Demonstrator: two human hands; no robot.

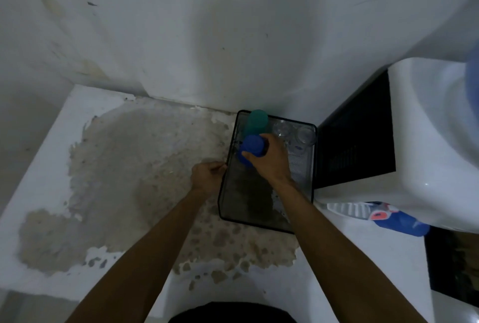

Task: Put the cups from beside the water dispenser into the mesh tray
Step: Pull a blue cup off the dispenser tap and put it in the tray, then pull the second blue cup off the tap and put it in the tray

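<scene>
The right hand (269, 159) grips a blue cup (251, 150) inside the mesh tray (259, 221); the left hand (207, 176) seems to clasp the tray's left rim.

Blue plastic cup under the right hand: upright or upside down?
Upside down: the blue plastic cup shows its closed base facing up, right hand gripping it over the black mesh tray.

Blue cup (251, 150), teal cup (256, 121) inverted in black mesh tray (267, 225).
</scene>
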